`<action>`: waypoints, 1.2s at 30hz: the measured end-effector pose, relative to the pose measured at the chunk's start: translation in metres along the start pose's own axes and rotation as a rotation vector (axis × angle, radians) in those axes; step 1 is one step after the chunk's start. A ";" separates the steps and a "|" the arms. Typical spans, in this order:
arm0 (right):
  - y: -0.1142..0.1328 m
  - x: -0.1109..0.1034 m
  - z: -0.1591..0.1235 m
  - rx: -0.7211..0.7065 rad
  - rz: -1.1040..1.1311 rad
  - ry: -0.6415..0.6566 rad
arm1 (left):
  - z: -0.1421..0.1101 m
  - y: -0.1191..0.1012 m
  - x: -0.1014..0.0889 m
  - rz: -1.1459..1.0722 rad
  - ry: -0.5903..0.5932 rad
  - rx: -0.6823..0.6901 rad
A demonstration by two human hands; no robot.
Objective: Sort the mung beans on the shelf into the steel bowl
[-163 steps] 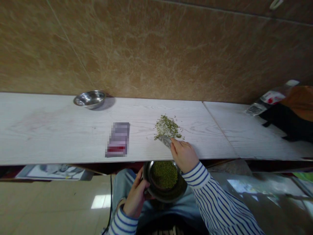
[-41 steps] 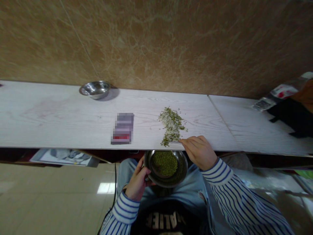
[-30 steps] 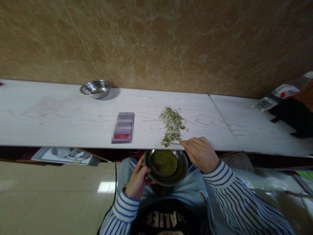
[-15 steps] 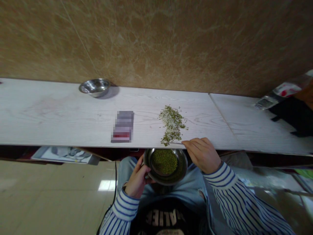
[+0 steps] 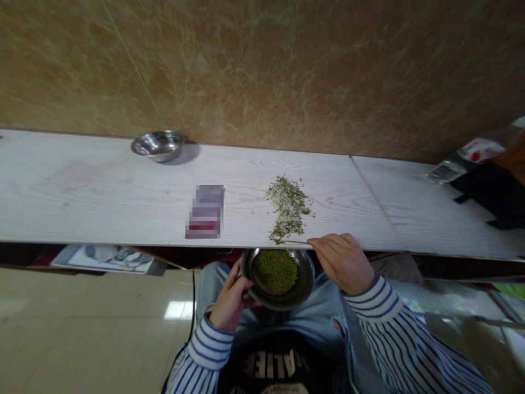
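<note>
My left hand [image 5: 230, 295] grips the rim of a steel bowl [image 5: 301, 287] full of green beans [image 5: 275, 270], held just below the near edge of the white table [image 5: 102, 197]. My right hand [image 5: 342, 261] is closed on a thin flat card [image 5: 294, 241] lying at the table's edge, right beside the lower end of a loose pile of green beans [image 5: 289, 207]. The pile trails toward the edge above the bowl.
An empty steel bowl [image 5: 158, 145] stands at the back left near the brown wall. A small red and grey pack [image 5: 205, 212] lies left of the bean pile. A plastic bottle [image 5: 470, 158] and dark items [image 5: 492, 194] sit at the far right.
Over the frames my right hand with the card has come from the pile's near side back to the table's edge, drawing the beans into a trail; in the last half second it barely moves.
</note>
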State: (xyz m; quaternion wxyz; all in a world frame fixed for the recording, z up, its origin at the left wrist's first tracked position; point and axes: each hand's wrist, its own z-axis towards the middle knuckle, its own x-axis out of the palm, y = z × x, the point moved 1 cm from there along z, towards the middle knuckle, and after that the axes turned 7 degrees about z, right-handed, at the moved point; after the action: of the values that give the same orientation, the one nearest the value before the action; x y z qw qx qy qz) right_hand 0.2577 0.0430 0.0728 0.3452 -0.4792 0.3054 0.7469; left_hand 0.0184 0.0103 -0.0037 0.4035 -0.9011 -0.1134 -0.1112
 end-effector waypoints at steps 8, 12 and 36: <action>0.003 0.000 -0.001 0.000 0.015 0.004 | 0.001 0.001 0.001 -0.007 -0.016 -0.001; 0.003 0.002 0.000 -0.006 0.013 0.011 | 0.001 0.001 0.001 0.001 -0.023 -0.001; 0.007 -0.001 0.006 0.004 -0.029 -0.010 | 0.002 0.003 -0.002 -0.004 -0.003 0.012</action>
State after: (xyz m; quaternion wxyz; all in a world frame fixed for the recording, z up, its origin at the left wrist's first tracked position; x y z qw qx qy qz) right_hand 0.2489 0.0436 0.0767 0.3583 -0.4793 0.2981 0.7436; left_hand 0.0176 0.0097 -0.0081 0.4088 -0.8985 -0.1162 -0.1100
